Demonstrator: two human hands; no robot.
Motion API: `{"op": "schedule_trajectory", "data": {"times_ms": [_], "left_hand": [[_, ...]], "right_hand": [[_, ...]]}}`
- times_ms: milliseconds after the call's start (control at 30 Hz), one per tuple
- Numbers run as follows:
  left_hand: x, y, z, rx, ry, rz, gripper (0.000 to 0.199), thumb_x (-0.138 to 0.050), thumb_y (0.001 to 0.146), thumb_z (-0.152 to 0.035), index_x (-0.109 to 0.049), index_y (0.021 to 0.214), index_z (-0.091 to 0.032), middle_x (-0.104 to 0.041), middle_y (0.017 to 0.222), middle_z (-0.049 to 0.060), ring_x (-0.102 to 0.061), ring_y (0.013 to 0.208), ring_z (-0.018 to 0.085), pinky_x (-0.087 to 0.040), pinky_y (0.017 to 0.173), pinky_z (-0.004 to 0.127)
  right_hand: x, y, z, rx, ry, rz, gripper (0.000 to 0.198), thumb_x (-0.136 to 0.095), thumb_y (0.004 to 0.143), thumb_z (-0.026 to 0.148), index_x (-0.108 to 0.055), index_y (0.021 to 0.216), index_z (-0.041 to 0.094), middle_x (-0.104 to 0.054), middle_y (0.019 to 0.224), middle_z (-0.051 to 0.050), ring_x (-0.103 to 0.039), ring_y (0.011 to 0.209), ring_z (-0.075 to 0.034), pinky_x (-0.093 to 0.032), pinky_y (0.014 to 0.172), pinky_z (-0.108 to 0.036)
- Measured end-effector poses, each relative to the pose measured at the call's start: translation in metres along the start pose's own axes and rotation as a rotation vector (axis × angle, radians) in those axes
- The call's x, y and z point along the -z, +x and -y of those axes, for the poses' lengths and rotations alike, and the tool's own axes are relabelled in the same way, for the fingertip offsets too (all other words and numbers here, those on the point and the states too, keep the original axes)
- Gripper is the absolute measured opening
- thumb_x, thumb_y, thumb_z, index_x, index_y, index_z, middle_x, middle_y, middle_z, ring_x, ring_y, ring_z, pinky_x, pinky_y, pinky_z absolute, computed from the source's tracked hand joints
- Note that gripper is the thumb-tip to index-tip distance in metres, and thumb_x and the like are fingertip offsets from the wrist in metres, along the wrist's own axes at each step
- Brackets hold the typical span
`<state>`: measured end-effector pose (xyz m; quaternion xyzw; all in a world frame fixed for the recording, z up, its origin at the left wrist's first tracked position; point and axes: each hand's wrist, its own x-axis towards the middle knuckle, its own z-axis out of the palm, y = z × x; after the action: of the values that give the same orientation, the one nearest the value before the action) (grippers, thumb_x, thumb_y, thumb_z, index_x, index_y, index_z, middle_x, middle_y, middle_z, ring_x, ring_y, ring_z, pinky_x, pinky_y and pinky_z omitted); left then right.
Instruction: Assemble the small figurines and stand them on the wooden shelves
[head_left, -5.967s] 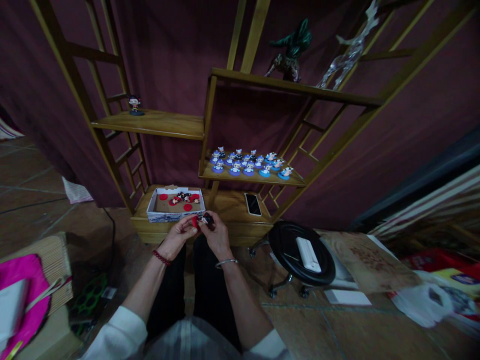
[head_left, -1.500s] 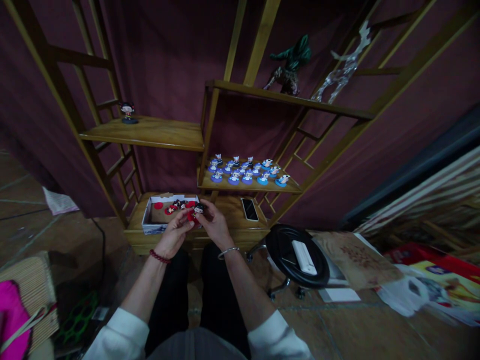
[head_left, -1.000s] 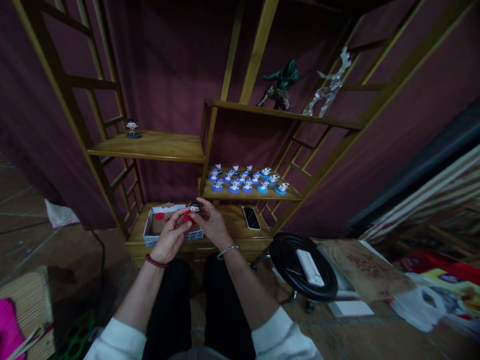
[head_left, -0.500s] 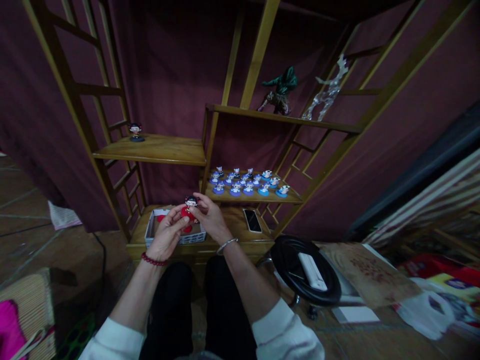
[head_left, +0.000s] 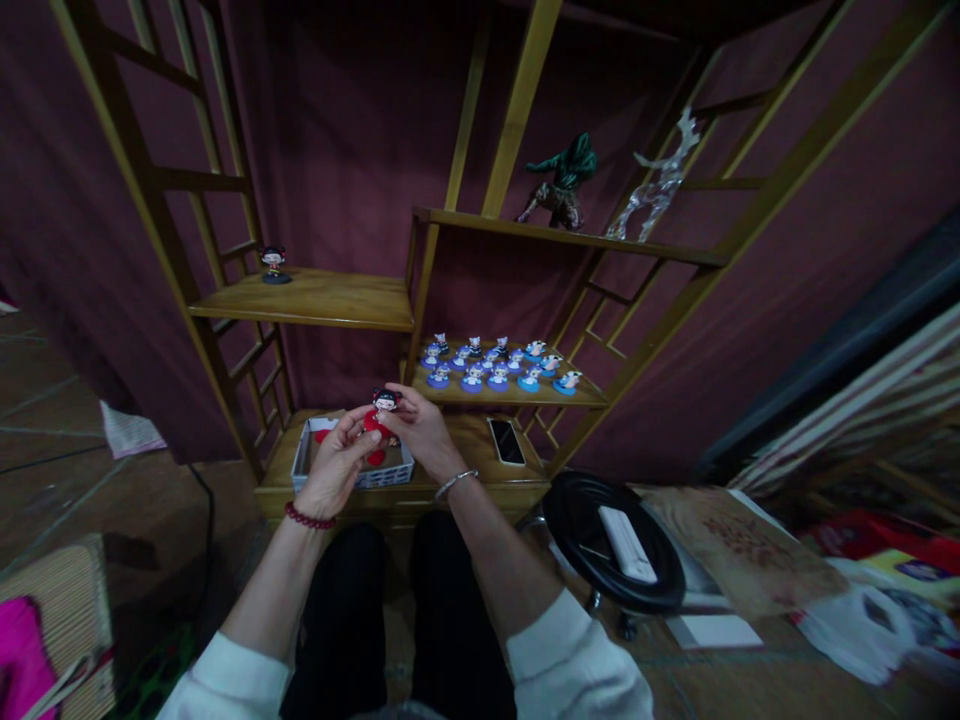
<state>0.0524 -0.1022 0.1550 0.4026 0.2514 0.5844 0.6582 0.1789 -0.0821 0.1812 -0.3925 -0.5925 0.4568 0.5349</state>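
Between both hands I hold a small figurine (head_left: 385, 401) with black hair in buns and a red base. My left hand (head_left: 341, 465) grips the red base from the left, its fingers closed. My right hand (head_left: 424, 432) pinches the figurine from the right, fingers behind it and thumb in front. Beneath the hands lies an open patterned box (head_left: 352, 481) with red pieces inside, partly hidden by the hands. A similar black-haired figurine (head_left: 274, 265) stands on a dark base at the left end of the upper-left shelf (head_left: 330, 298).
Several purple, blue and white figurines (head_left: 498, 376) stand in rows on the lower-right shelf. A phone (head_left: 506, 441) lies on the bottom board. Above stand a green hooded statue (head_left: 562, 180) and a clear deer (head_left: 655, 185). A black stool (head_left: 577, 500) carries a white box (head_left: 628, 543).
The held figurine's head has tipped slightly in my fingers. Both hands keep nearly the same place and grip; the view has shifted a little.
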Motion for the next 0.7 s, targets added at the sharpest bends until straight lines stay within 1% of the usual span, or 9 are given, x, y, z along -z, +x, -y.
{"op": "schedule_trajectory", "data": {"times_ms": [233, 433, 700], "left_hand": [[-0.0014, -0.0003, 0.0022, 0.001, 0.011, 0.004, 0.039, -0.067, 0.066, -0.017, -0.057, 0.104, -0.019, -0.061, 0.102, 0.004, -0.058, 0.087, 0.013, -0.045, 0.08, 0.026], [-0.0037, -0.0005, 0.0033, -0.004, 0.018, -0.007, 0.039, -0.067, 0.066, -0.018, -0.058, 0.103, -0.018, -0.061, 0.103, 0.005, -0.056, 0.093, 0.015, -0.044, 0.082, 0.027], [-0.0067, 0.0006, 0.0078, -0.009, 0.03, -0.021, 0.037, -0.068, 0.064, -0.018, -0.059, 0.1, -0.018, -0.062, 0.098, 0.004, -0.056, 0.089, 0.013, -0.043, 0.081, 0.025]], "right_hand": [[0.0044, -0.0002, -0.0045, 0.025, -0.062, -0.004, 0.046, -0.064, 0.066, 0.026, -0.052, 0.11, 0.021, -0.064, 0.095, -0.003, -0.06, 0.08, -0.013, -0.05, 0.074, -0.029], [0.0065, -0.0006, -0.0065, 0.05, -0.045, -0.003, 0.044, -0.064, 0.066, 0.027, -0.053, 0.108, 0.02, -0.064, 0.094, -0.003, -0.06, 0.083, -0.014, -0.048, 0.078, -0.03], [0.0095, -0.0024, -0.0097, 0.072, -0.056, -0.01, 0.035, -0.063, 0.067, 0.027, -0.056, 0.099, 0.018, -0.064, 0.091, -0.003, -0.06, 0.08, -0.014, -0.048, 0.076, -0.029]]}}
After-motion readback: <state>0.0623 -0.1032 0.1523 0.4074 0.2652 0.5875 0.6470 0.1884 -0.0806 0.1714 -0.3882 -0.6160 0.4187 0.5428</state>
